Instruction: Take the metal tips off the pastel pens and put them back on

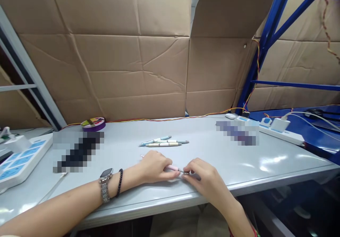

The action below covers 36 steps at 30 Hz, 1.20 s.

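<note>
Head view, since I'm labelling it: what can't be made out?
Head view:
Pink pen: middle hidden behind the left hand.
Small piece at its tip: partly covered by the right hand, too small to identify.
Dark item left, purplish item right: pixelated.
Right forearm: cut by bottom edge.

Left fingers (170,175) partly hide the pink pen (173,168); pixelation blurs a dark object (79,154).
</note>
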Motion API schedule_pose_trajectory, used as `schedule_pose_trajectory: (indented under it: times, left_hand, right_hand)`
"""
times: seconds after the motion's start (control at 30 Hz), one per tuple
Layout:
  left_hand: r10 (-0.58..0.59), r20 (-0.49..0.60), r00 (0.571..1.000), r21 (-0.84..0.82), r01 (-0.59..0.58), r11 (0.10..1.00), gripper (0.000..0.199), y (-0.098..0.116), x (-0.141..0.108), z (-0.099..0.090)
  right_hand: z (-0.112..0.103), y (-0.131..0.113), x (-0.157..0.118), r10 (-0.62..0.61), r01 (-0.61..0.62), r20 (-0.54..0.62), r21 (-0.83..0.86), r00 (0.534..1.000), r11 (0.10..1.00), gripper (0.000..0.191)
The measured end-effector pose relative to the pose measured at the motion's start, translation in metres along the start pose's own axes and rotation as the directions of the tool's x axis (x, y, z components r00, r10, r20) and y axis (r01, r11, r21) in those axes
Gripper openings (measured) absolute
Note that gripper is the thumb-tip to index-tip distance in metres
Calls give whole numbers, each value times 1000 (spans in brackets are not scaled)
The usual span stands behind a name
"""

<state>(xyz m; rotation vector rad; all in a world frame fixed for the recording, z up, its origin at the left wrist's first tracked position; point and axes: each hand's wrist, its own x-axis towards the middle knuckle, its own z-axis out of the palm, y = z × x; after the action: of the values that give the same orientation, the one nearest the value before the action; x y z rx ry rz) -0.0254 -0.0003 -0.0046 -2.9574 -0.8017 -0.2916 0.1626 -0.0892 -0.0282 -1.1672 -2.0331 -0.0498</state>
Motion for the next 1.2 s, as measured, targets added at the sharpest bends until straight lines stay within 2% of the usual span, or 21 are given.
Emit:
schedule_pose_trajectory:
  times: [0.2,0.37,0.67,0.8,0.9,0.97,1.07,1.2]
  left_hand:
    - [-11,-65,998,-19,10,1000,50,-1,-1,2]
    - [-20,-95,995,-82,12,997,51,-1,0,3]
    - [-39,-62,997,-229,24,973,49,2,0,-1]
    - [-60,-44,997,-266,46,963,47,-4,1,-2]
    - [-75,-59,995,-256,57,965,44,-9,2,-1]
    - [-73,-63,995,-241,56,969,44,-11,2,0]
    - [-61,-60,996,-208,47,977,45,-12,2,2]
    - [-30,-53,998,-150,22,988,48,-12,2,3]
  right_hand:
    - [0,0,-3,-25,25,-9,-19,1000,1000,7]
    - [0,0,-4,11,-11,-29,12,1000,1000,10]
    - [-4,0,-5,95,-90,-30,127,995,988,8]
    - [-11,0,-7,207,-181,-88,236,974,955,14]
    - [-15,1,-7,349,-309,-96,292,932,905,36]
    - [-17,3,-7,449,-420,-113,215,886,882,45]
    - [-22,11,-4,557,-565,-117,-56,823,823,45]
    - [-30,25,5,674,-620,33,-359,738,697,46]
